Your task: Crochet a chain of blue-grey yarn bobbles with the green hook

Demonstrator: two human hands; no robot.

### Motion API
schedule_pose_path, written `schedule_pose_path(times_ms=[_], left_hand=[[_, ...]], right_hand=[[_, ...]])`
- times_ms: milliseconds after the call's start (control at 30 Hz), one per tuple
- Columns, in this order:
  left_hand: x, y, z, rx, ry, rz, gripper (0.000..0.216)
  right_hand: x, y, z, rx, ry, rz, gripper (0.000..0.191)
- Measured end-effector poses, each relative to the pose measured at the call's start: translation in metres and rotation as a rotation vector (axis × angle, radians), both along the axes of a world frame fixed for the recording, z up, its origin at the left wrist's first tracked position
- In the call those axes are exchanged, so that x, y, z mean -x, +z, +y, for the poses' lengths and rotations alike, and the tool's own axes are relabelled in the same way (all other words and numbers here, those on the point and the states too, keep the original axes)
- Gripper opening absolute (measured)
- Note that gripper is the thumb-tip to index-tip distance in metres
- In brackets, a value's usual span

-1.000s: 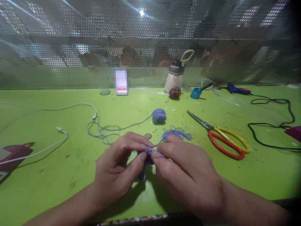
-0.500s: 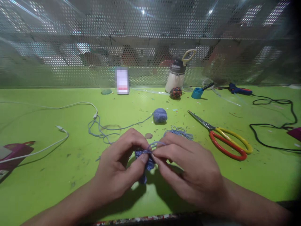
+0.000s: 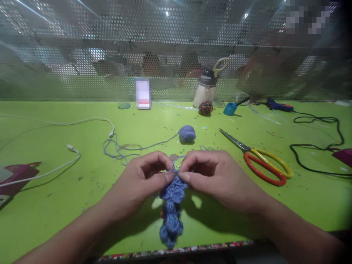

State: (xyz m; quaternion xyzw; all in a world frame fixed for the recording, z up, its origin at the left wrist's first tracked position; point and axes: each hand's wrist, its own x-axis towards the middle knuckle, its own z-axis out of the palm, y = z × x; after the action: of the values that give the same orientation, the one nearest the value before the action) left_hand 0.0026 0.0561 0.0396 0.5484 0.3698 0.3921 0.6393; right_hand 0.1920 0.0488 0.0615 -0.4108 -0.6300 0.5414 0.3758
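Observation:
My left hand (image 3: 143,179) and my right hand (image 3: 217,176) meet at the centre, each pinching the top of a blue crocheted piece (image 3: 171,212) that hangs down toward me in ruffled lumps. A small loop of blue yarn stands up between my fingertips. The yarn strand (image 3: 132,149) runs left in loose loops, then back to a small blue yarn ball (image 3: 187,133) on the green table (image 3: 82,205) just beyond my hands.
Red-and-yellow scissors (image 3: 258,161) lie to the right. A white cable (image 3: 55,168) and a magenta object (image 3: 13,179) sit at the left. At the back stand a white bottle (image 3: 206,90), a multicoloured yarn ball (image 3: 205,107), a blue cup (image 3: 229,108), a glue gun (image 3: 277,106) with black cord (image 3: 316,146), before a mesh wall.
Both hands have risen and turned, so the crocheted piece now hangs full length below my fingers. The loose yarn bundle beside my right hand is mostly hidden behind it.

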Motion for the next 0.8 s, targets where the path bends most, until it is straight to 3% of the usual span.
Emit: schedule_pose_path(times_ms=[100,233,467,667,800], left_hand=[[-0.0005,-0.0024,-0.0003,0.062,-0.009,-0.036,0.010],[-0.0037,-0.0016,-0.0011,0.155,-0.012,-0.091,0.007],[-0.0059,0.0020,-0.0017,0.243,-0.006,-0.159,0.009],[-0.0018,-0.0013,0.0008,0.101,-0.010,-0.064,0.012],[-0.0002,-0.0033,0.0015,0.090,-0.029,-0.008,0.012]], right_hand=[[-0.0010,-0.0014,0.0035,0.186,0.032,0.077,0.011],[-0.0007,-0.0041,0.0054,0.286,0.034,0.143,0.020],[0.0008,-0.0041,0.0053,0.302,0.009,0.188,0.019],[-0.0003,-0.0047,0.0059,0.272,0.015,0.141,0.019],[0.0000,-0.0052,0.0060,0.258,0.028,0.101,0.016]])
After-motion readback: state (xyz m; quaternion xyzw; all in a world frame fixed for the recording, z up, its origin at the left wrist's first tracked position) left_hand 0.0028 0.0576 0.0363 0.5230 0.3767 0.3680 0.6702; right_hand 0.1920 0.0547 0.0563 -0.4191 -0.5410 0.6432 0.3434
